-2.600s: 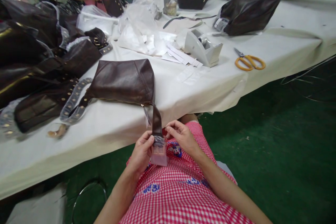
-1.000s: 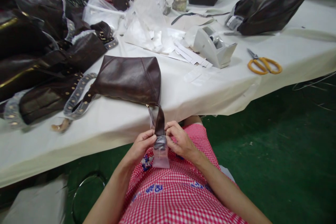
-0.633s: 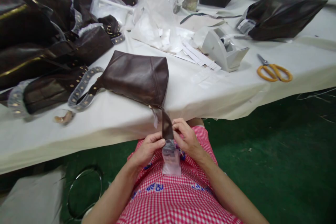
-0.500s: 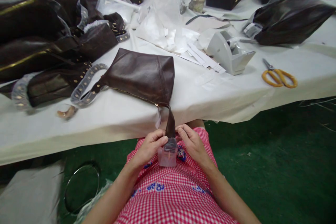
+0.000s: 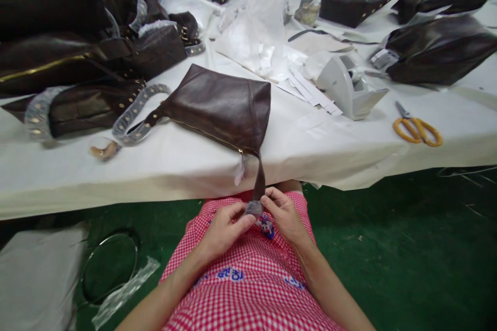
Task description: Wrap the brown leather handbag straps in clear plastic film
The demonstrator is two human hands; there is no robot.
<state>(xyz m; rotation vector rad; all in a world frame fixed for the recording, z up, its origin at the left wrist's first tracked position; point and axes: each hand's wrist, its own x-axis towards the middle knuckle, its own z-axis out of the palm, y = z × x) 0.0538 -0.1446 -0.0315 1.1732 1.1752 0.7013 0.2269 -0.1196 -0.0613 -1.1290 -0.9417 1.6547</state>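
Observation:
A dark brown leather bag lies on the white table, and its strap hangs over the front edge toward my lap. My left hand and my right hand both pinch the strap's lower end, which is wrapped in clear plastic. Fingers of both hands are closed on that wrapped tip above my red checked lap. The bag's other strap, studded and in plastic wrap, curls to the left on the table.
More brown bags are piled at the left; wrapped bags lie at the far right. A grey tape dispenser, yellow-handled scissors, and loose plastic sheets sit on the table. Another person stands at the far side. Green floor lies to the right.
The loose plastic sleeve that hung below the strap end is no longer dangling; only a small wrapped tip shows between my fingers. The view has tilted down and shifted slightly.

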